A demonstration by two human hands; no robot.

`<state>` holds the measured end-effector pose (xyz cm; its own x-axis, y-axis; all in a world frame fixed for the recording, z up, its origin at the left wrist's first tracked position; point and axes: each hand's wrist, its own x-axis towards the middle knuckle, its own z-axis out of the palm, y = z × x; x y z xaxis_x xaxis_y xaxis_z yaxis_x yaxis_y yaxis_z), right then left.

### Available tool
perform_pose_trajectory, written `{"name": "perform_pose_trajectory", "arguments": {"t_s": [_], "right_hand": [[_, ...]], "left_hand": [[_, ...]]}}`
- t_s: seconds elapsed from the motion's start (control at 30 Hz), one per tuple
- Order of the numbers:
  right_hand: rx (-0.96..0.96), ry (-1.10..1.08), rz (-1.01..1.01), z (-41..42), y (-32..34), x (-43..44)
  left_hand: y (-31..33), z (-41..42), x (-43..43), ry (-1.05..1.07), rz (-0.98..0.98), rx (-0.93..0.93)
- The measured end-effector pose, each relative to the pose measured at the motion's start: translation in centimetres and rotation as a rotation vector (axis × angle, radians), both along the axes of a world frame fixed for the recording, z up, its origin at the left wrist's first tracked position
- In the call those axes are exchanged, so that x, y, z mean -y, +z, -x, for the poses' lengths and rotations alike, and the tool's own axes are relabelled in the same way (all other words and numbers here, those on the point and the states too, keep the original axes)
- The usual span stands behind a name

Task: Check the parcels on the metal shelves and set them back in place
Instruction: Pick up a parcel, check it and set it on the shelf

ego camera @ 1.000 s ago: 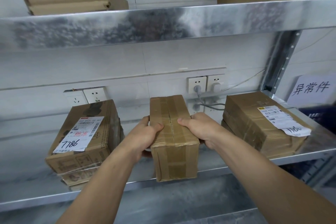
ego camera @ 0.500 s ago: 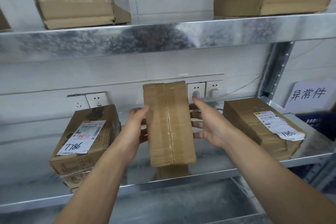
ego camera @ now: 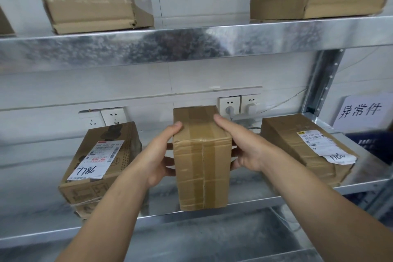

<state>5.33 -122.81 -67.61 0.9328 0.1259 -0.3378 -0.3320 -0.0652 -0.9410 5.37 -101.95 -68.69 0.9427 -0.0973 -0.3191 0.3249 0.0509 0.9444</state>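
Parcels x3 (ego camera: 100,161) (ego camera: 202,168) (ego camera: 308,147) on galvanised metal shelf (ego camera: 32,198), taped cardboard blocks, mid one clasped at sides by L grip (ego camera: 157,161) & R grip (ego camera: 246,151).

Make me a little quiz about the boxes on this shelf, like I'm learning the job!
1. True or false: the left hand and right hand both hold the tall brown taped cardboard parcel.
2. Which number is handwritten on the white shipping label of the printed brown cardboard box? A 7786, B 1234, C 5500.
3. Fill in: the flat brown cardboard box lies to the parcel's ___ side.
Key: 1 true; 2 A; 3 right.
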Motion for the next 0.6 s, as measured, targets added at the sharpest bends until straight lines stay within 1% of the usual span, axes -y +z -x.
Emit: {"name": "perform_pose_trajectory", "arguments": {"t_s": [0.1,0.3,0.6], "right_hand": [[0.023,0.049,0.074,0.2,0.1,-0.3],[0.084,0.091,0.156,-0.1,0.0,-1.3],[0.078,0.093,0.174,-0.2,0.0,-1.4]], "left_hand": [[-0.5,0.0,0.0,-0.038,-0.029,-0.012],[-1.2,-0.1,0.3,0.019,-0.026,0.002],[-1.3,-0.3,0.3,0.013,-0.054,0.027]]}}
